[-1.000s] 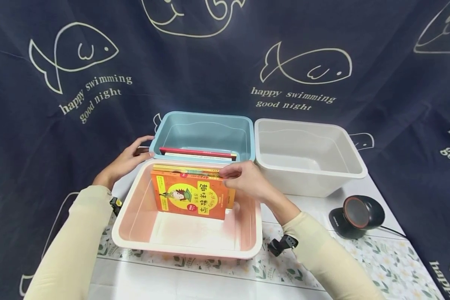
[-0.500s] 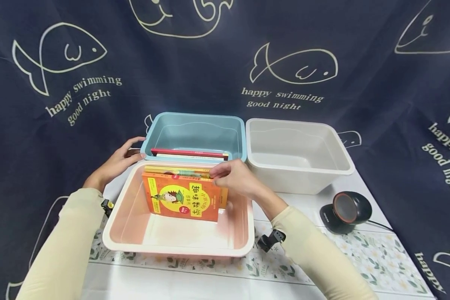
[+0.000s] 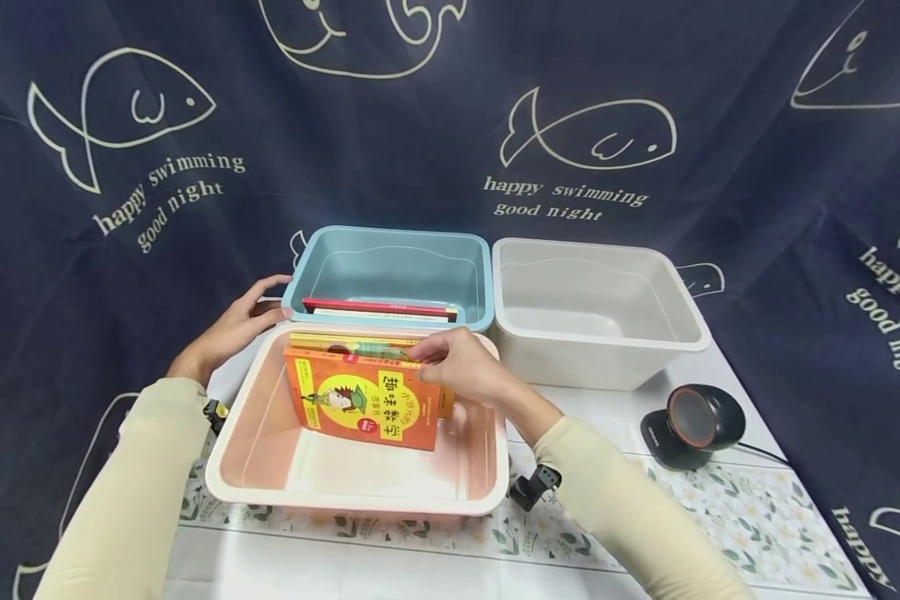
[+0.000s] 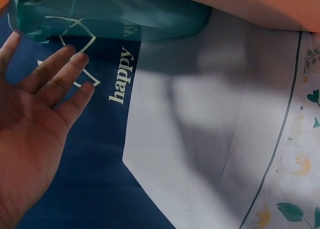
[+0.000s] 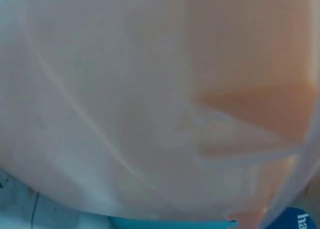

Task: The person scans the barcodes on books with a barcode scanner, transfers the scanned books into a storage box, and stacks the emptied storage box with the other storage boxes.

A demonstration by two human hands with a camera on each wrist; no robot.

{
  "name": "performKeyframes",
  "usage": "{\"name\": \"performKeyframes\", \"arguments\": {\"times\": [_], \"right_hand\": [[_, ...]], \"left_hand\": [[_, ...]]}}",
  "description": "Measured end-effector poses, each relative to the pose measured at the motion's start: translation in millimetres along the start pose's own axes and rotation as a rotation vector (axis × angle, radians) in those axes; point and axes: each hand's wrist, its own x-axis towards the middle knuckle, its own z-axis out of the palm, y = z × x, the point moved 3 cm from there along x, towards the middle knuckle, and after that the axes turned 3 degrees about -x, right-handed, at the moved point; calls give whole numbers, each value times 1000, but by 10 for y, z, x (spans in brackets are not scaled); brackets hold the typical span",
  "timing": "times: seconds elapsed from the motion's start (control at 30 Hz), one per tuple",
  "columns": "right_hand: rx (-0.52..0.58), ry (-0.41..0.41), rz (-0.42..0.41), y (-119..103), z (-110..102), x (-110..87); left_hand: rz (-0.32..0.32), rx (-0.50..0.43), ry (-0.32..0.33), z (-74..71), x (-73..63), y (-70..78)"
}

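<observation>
My right hand (image 3: 468,362) pinches the top right corner of an orange picture book (image 3: 345,392), which stands on edge inside the pink bin (image 3: 345,504). Right behind it are more yellow-edged books (image 3: 360,342). At the left end of the blue bin (image 3: 397,267), my left hand (image 3: 228,333) touches the rim. The left wrist view shows this hand (image 4: 37,119) with fingers extended and spread beside the blue bin (image 4: 115,19). A red book (image 3: 378,307) lies along the blue bin's front wall with a white one. Only blurred pink bin wall (image 5: 125,89) fills most of the right wrist view, hiding the hand.
To the right of the blue bin stands a light grey bin (image 3: 600,342). A black round-headed device (image 3: 693,425) with a cable sits farther right on the flower-patterned tablecloth (image 3: 750,517). A dark blue curtain (image 3: 390,150) hangs behind.
The head view has shifted, moving everything left in the picture. My right hand has slid slightly left along the book's top, and the orange book leans a little more toward me. The left hand stays put.
</observation>
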Motion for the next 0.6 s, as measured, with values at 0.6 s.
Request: {"name": "performKeyframes", "arguments": {"times": [0.6], "right_hand": [[-7,-72,9,46,189,101]], "left_hand": [[-9,3,10,15,17,-27]]}}
